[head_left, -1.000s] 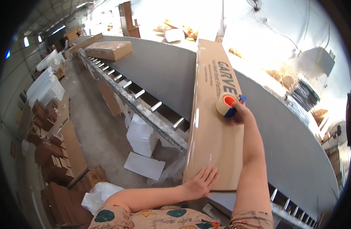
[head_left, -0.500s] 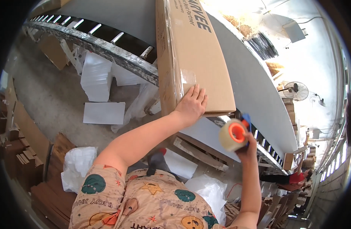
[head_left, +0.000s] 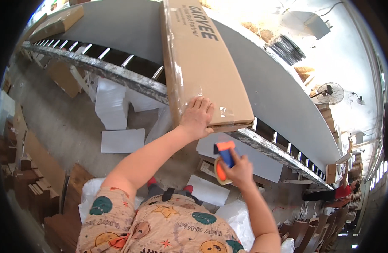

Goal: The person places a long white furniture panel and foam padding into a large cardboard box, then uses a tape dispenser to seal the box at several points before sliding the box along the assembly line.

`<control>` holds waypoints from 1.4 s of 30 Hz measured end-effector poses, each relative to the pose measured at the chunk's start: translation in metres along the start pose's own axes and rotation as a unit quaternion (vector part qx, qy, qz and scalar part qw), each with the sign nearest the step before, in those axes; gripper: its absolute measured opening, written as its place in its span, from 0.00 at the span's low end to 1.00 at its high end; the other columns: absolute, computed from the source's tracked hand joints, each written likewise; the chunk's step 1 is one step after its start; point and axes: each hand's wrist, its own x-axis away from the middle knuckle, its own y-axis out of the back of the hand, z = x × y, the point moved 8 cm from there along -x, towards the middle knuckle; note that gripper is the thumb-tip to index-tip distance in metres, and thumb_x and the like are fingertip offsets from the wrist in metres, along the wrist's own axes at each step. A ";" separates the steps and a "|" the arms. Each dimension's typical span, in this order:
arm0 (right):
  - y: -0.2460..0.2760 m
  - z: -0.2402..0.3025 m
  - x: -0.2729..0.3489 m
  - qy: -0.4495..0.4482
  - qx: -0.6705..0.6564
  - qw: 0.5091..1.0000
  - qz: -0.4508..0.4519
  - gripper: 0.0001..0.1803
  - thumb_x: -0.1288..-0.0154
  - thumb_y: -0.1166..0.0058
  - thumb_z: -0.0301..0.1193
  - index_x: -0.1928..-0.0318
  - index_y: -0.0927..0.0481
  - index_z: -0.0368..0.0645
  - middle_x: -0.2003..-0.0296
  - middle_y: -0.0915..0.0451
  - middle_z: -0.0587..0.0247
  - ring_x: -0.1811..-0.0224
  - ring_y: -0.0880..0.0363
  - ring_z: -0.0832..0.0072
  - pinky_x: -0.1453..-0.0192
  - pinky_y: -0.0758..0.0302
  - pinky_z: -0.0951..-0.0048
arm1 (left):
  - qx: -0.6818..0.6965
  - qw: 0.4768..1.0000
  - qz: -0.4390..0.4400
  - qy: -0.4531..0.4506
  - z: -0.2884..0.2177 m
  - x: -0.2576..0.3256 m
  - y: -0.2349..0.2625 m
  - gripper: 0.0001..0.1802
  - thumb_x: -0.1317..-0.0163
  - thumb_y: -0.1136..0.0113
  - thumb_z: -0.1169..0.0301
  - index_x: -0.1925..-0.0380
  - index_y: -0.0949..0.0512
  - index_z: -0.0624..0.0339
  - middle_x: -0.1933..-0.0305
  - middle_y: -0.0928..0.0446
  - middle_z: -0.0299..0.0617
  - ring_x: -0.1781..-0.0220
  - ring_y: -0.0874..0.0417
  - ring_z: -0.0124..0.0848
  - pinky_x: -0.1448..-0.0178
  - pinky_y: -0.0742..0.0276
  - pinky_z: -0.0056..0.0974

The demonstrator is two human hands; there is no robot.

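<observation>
A long brown cardboard box (head_left: 206,71) lies across the conveyor, its near end sticking out toward me. Clear tape runs along its left edge, and a shiny piece shows near the near corner. My left hand (head_left: 197,116) rests flat on the top at that end, fingers stretched out, thumb by the edge. Just off the box's near end, my right hand (head_left: 241,170) grips a blue and orange tape dispenser (head_left: 225,155) with a roll of tape on it. The dispenser is slightly blurred. Whether tape stretches from it to the box I cannot tell.
The roller conveyor's worn metal rail (head_left: 118,74) passes under the box, with a grey belt surface (head_left: 278,97) beyond. White foam sheets (head_left: 111,105) are stacked below. Another carton (head_left: 59,23) sits at the far left. A person in red (head_left: 343,192) stands at the far right.
My right hand has swung the tape dispenser left, toward the box's near end, and turned it. My left hand stays on the box top, and the whole view has shifted a little.
</observation>
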 end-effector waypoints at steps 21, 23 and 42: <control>-0.013 -0.211 -0.113 -0.095 -0.846 0.525 0.019 0.26 0.43 0.48 0.41 0.52 0.23 0.31 0.56 0.19 0.48 0.55 0.18 0.63 0.47 0.20 0.61 | -0.032 0.968 0.036 -0.247 -0.075 -0.106 -0.064 0.31 0.63 0.30 0.50 0.66 0.29 0.63 0.58 0.30 0.49 0.55 0.30 0.48 0.48 0.35 0.48; -0.018 -0.238 -0.159 -0.092 -0.857 0.503 0.068 0.29 0.44 0.47 0.42 0.48 0.24 0.31 0.53 0.20 0.46 0.54 0.18 0.61 0.47 0.21 0.59 | 0.003 0.968 0.054 -0.243 -0.077 -0.121 -0.076 0.31 0.64 0.28 0.53 0.65 0.29 0.62 0.57 0.30 0.49 0.54 0.30 0.48 0.48 0.34 0.48; -0.021 -0.051 -0.059 -0.280 -0.724 0.616 -0.135 0.18 0.43 0.44 0.45 0.69 0.22 0.42 0.75 0.23 0.68 0.74 0.25 0.82 0.70 0.29 0.79 | 0.238 0.901 0.184 -0.313 -0.024 -0.115 -0.060 0.26 0.58 0.30 0.69 0.56 0.26 0.62 0.50 0.29 0.51 0.44 0.31 0.49 0.40 0.32 0.45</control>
